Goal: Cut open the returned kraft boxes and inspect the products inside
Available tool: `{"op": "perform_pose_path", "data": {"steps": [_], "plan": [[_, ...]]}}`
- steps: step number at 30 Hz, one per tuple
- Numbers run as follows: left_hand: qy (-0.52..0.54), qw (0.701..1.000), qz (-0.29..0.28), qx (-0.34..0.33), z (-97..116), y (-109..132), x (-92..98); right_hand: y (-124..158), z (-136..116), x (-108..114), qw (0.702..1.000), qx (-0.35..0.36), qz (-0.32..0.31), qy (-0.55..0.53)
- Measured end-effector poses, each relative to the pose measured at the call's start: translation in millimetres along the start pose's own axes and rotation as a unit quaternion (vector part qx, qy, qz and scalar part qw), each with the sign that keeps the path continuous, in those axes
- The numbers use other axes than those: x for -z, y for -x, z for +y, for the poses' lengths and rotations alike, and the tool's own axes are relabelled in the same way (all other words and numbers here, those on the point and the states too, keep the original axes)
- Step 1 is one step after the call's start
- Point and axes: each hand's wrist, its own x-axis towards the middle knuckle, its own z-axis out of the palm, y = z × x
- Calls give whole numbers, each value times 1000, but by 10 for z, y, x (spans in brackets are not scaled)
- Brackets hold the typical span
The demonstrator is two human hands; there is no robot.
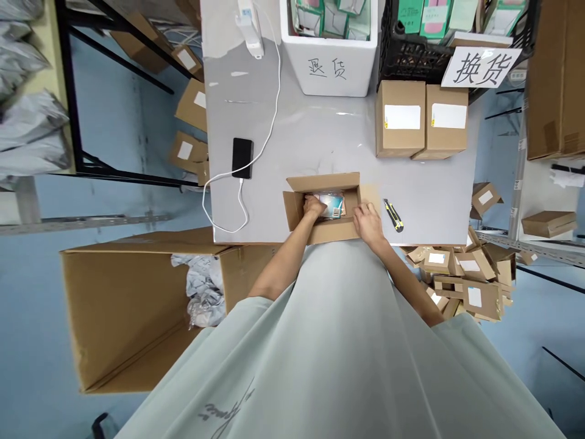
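Observation:
An open cardboard box point(333, 231) stands at the near edge of the table with its flaps folded out. My left hand point(314, 206) reaches into it, fingers closed at the left end of a blue and white packet point(335, 206) with a barcode and a shiny clear wrapping. The fingertips are partly hidden. At the box's right side, my right hand point(368, 223) holds the flap and rim with bent fingers. A yellow and black box cutter point(393, 215) lies on the table just right of that hand.
On the grey table point(320, 134) are a black phone point(242, 157) on a white cable, a white bin point(329, 67), a black crate point(411, 61) and two closed boxes point(401, 119). A large carton point(137, 317) stands left; several small boxes point(461, 274) are heaped right.

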Motion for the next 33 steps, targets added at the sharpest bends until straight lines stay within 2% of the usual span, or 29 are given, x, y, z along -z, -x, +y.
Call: {"op": "perform_pose_path", "data": {"steps": [3, 7, 12, 15, 18, 21, 23, 25, 27, 30, 33], "plan": [[-51, 998, 9, 31, 2, 15, 5, -11, 21, -51, 1000, 1, 7, -2], [-93, 995, 14, 12, -34, 136, 66, -10, 41, -127, 1000, 6, 27, -10], [-185, 972, -10, -144, -54, 451, 189, -8, 62, -184, 999, 3, 43, -13], [-180, 961, -6, -212, -16, 696, 283, -19, 81, -204, 999, 2, 50, -7], [-143, 956, 22, -255, -13, 923, 500, -30, 104, -230, 998, 4, 63, -4], [-36, 960, 24, -276, -95, 1070, 904, -27, 125, -255, 997, 9, 75, -1], [103, 957, 15, -270, -173, 1097, 1229, -19, 135, -262, 997, 12, 80, -1], [264, 932, 17, -248, -230, 1050, 1520, -10, 139, -261, 997, 11, 81, -2], [399, 890, 37, -217, -242, 918, 1715, -4, 136, -254, 996, 4, 83, -3], [517, 836, 71, -169, -185, 571, 1777, -5, 121, -236, 996, -2, 87, -7], [551, 824, 81, -107, -117, 147, 1641, -12, 105, -214, 996, -5, 87, -4]]}}
